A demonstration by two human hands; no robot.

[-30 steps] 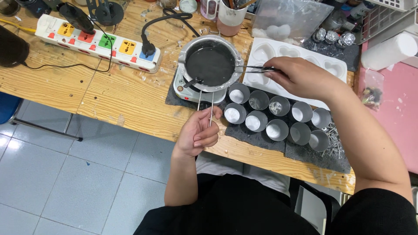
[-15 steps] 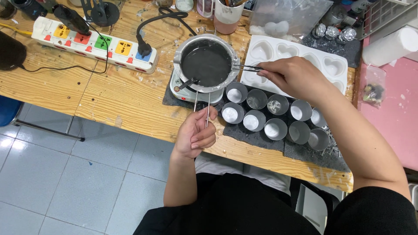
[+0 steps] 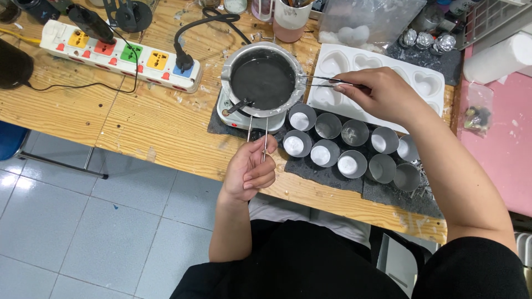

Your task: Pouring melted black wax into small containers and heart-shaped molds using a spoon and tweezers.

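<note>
My left hand (image 3: pixel 250 170) is closed on the wire handle (image 3: pixel 257 130) of a round metal pot (image 3: pixel 262 78) full of dark liquid, which sits on a small white hotplate (image 3: pixel 233 117). My right hand (image 3: pixel 377 94) pinches metal tweezers (image 3: pixel 320 81) whose tips reach the pot's right rim. Just below my right hand, several small round metal cups (image 3: pixel 339 145) stand in two rows on a dark mat (image 3: pixel 332 178).
A white heart-shaped mould tray (image 3: pixel 429 83) lies behind the cups. A white power strip with coloured sockets (image 3: pixel 119 54) runs along the back left, a black plug in it. Mugs, a plastic bag and foil-wrapped pieces (image 3: pixel 424 39) crowd the back. A pink surface (image 3: pixel 499 144) lies at right.
My right hand has shifted a little with the tweezers, their tips staying at the pot's right rim. The left hand keeps its hold on the handle. The view drifted slightly.
</note>
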